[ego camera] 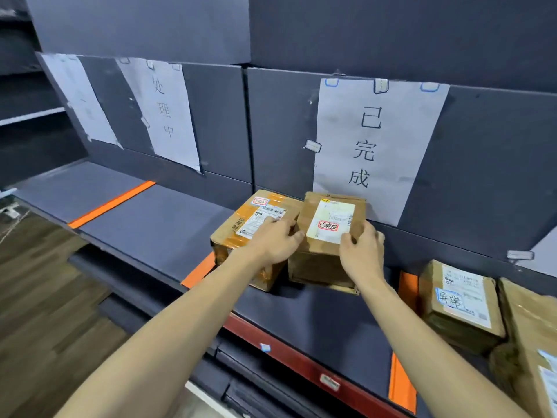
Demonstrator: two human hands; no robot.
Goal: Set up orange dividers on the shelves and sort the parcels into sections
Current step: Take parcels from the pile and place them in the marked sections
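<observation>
**Two parcels side by side on the shelf**

Right hand clamped on the small brown parcel, thumb across its label. Left hand resting flat, fingers straight, on the taped parcel touching it. Both between orange dividers on the dark shelf.
</observation>
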